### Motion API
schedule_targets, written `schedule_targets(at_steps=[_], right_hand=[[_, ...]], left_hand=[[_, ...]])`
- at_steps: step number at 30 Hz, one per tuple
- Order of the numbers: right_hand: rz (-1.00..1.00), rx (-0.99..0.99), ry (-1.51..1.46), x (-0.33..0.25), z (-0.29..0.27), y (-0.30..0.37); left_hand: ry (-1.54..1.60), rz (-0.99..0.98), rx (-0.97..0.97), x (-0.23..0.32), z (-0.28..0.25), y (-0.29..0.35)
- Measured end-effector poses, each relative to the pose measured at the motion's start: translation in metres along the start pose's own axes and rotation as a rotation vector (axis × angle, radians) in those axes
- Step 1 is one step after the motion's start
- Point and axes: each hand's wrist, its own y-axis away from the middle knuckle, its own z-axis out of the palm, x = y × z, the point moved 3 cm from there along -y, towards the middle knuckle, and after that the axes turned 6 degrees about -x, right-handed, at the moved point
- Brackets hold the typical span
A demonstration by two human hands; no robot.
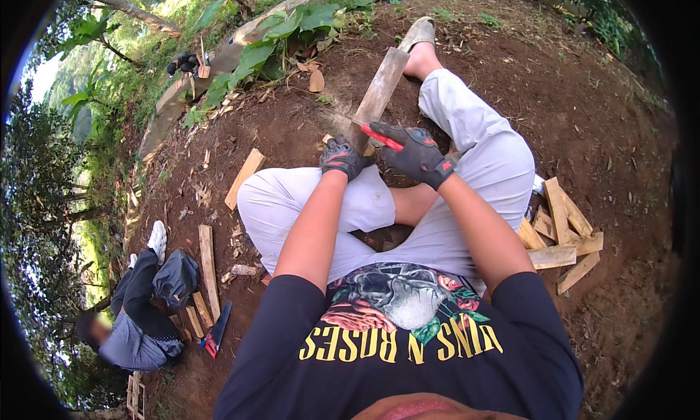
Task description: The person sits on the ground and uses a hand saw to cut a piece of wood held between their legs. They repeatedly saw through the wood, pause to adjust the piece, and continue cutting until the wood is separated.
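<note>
A long wooden plank (381, 87) slants away from me between my legs, its far end by my foot. My gloved left hand (343, 158) is closed round the plank's near end, at my bent left knee. My gloved right hand (417, 154) grips a red-handled saw (380, 136) just right of the plank. The saw's front end points to the left and meets the plank's edge; its thin blade is hard to make out. Pale dust lies on the soil beside the plank.
Cut wood pieces (560, 234) are piled by my right hip. Another board (245, 178) lies beyond my left knee. At left, a second saw (215, 332) lies near a long board (209, 270) and a person (142, 332). Leafy plants (255, 59) border the soil.
</note>
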Motion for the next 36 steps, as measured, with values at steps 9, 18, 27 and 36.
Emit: schedule_targets(at_steps=[9,18,27,36], right_hand=[[0.274,-0.089,-0.004,-0.041,-0.066,0.134],[-0.004,0.018,0.016,0.025,0.016,-0.023],[0.097,-0.144,0.088,-0.011,0.002,0.025],[0.116,-0.079,0.061,-0.046,-0.061,0.135]], left_hand=[[0.074,-0.071,-0.053,0.004,0.005,0.011],[-0.036,-0.028,-0.022,0.002,0.012,-0.009],[-0.084,0.133,-0.043,0.002,-0.005,-0.006],[0.038,-0.079,-0.104,0.002,0.004,0.01]])
